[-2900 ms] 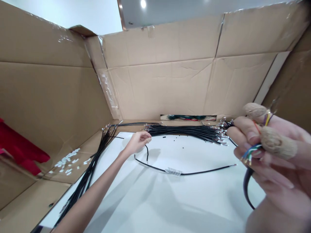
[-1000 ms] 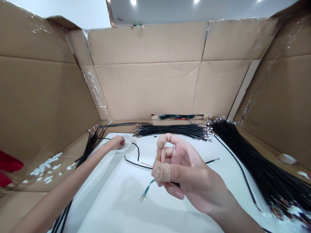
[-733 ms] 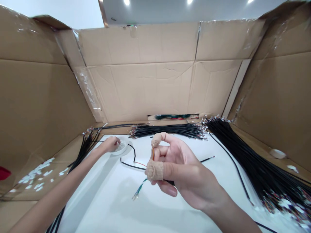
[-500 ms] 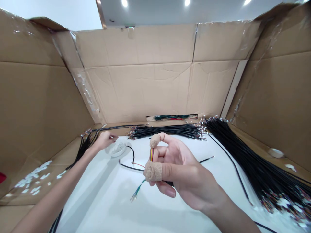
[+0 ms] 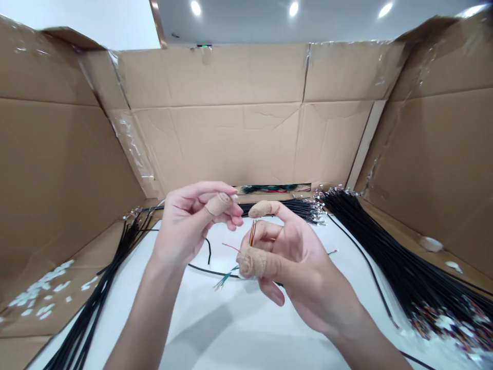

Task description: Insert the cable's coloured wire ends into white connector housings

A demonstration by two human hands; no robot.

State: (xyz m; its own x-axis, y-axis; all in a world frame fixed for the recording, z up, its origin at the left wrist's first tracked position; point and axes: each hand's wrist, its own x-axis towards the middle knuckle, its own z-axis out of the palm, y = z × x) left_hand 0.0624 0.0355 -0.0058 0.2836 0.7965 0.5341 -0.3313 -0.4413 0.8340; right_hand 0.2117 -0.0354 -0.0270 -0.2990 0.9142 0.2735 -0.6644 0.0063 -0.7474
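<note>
My left hand, its thumb wrapped in tan tape, is closed in a pinch on a small white plastic connector. Close to its right, my right hand grips a cable's thin coloured wires between taped thumb and bent fingers. Yellow and dark red wires stick up toward the taped forefinger, their tips bare of any connector. Green and pale wires hang out to the left below, and a single red wire points left. A black cable lies on the white table beneath.
Bundled black cables lie on the right, along the back and on the left. White pieces are scattered on cardboard at left. A small white dish sits at right. Cardboard walls enclose the table.
My left hand has come from the white bowl at the left to beside my right hand, now with the white connector in its fingertips. The bowl is now hidden. My right hand stays nearly in place.
</note>
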